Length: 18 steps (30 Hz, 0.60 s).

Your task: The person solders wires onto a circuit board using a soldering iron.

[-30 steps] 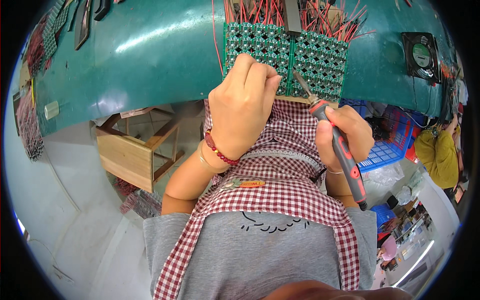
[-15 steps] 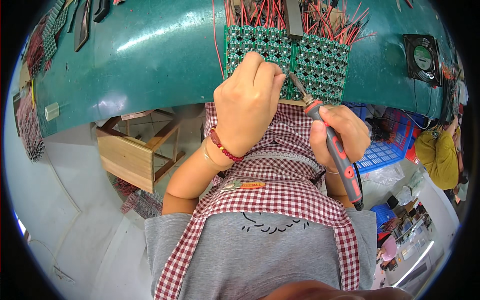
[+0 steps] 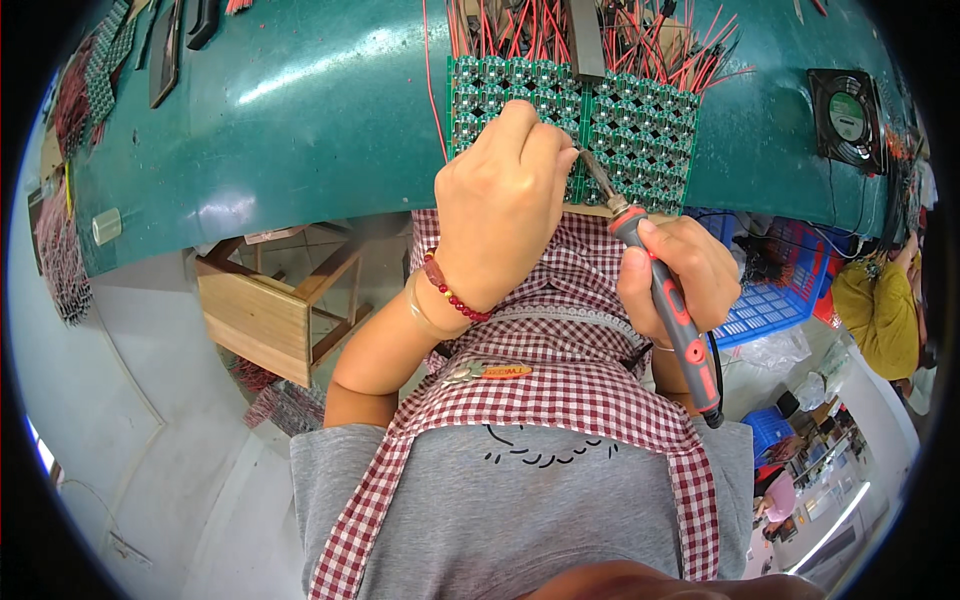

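Observation:
A panel of small green circuit boards (image 3: pixel 640 135) lies at the near edge of the bench, with red and black wires (image 3: pixel 510 30) along its far side. My right hand (image 3: pixel 690 265) grips a grey and red soldering iron (image 3: pixel 672 300), its metal tip slanting up and left onto the panel. Just left of that tip, my left hand (image 3: pixel 505 205) hovers over the boards with thumb and fingers pinched together. Whatever the pinch holds is too small or hidden to make out. A grey metal bar (image 3: pixel 585 40) rests across the panel's far edge.
The green bench top (image 3: pixel 300 130) curves across the view. A black fan (image 3: pixel 845 118) is at its right, a clear roll (image 3: pixel 106 226) at its left edge. Below stand a wooden stool (image 3: pixel 258 310) and a blue basket (image 3: pixel 770 300). Another person's sleeve (image 3: pixel 880 320) shows far right.
My left hand has shifted slightly to the right, closer to the iron's tip. The soldering iron has dipped a little toward me; my grip on it is unchanged.

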Tool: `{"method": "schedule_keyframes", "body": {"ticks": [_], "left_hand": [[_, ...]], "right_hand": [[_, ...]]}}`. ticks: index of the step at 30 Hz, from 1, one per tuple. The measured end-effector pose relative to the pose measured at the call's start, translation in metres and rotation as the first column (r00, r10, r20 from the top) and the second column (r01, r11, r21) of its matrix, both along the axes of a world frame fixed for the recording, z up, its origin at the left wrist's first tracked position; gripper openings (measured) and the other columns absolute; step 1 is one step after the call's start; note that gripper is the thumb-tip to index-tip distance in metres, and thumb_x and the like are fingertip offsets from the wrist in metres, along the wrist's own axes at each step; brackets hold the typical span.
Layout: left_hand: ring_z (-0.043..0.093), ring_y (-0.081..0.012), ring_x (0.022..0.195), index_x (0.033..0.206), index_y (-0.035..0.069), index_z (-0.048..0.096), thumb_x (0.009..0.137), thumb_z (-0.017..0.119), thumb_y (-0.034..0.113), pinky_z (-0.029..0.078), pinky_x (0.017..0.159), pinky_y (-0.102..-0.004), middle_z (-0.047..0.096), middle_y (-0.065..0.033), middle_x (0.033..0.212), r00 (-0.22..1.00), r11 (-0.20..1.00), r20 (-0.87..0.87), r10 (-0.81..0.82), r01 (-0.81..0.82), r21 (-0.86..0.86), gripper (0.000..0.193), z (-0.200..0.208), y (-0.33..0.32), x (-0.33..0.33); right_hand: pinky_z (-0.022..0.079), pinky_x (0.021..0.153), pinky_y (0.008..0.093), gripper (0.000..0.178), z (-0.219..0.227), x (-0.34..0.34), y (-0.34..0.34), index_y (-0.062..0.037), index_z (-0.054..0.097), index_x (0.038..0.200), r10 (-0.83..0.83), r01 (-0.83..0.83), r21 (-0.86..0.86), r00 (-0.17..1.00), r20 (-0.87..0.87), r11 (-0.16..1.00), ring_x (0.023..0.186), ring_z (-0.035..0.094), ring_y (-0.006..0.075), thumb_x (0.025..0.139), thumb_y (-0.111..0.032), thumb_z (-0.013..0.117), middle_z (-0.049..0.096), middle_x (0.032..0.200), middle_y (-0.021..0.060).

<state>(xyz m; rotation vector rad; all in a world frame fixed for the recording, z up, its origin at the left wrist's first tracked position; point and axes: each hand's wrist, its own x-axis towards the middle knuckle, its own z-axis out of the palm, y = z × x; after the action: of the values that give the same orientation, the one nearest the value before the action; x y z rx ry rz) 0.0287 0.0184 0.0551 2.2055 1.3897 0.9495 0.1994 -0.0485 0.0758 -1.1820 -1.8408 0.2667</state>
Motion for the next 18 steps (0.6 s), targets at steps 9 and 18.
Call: {"method": "schedule_keyframes", "body": {"ticks": [9,18], "left_hand": [[0.061,-0.0251,0.073,0.098,0.004,0.067,0.083,0.068,-0.004,0.049,0.064,-0.0341,0.057,-0.0097,0.080,0.998,0.999,0.067,0.014,-0.012,-0.030,0.017,0.006,0.007,-0.016],[0.062,-0.0264,0.078,0.100,0.004,0.061,0.079,0.067,-0.003,0.050,0.064,-0.0368,0.063,-0.0074,0.087,0.988,1.000,0.157,0.014,-0.013,-0.007,0.023,0.002,0.013,-0.003]], "right_hand": [[0.044,0.042,0.0310,0.022,0.005,0.008,0.006,0.0060,0.064,0.092,-0.088,0.092,0.068,0.994,-0.057,0.993,0.045,0.056,0.0216,0.070,0.004,0.067,0.059,0.060,0.0124],[0.047,0.045,0.0308,0.024,0.005,0.004,0.015,0.0048,0.064,0.093,-0.044,0.043,-0.017,0.998,-0.038,0.999,0.049,0.060,0.0234,0.069,0.005,0.069,0.062,0.064,0.0135]]}}
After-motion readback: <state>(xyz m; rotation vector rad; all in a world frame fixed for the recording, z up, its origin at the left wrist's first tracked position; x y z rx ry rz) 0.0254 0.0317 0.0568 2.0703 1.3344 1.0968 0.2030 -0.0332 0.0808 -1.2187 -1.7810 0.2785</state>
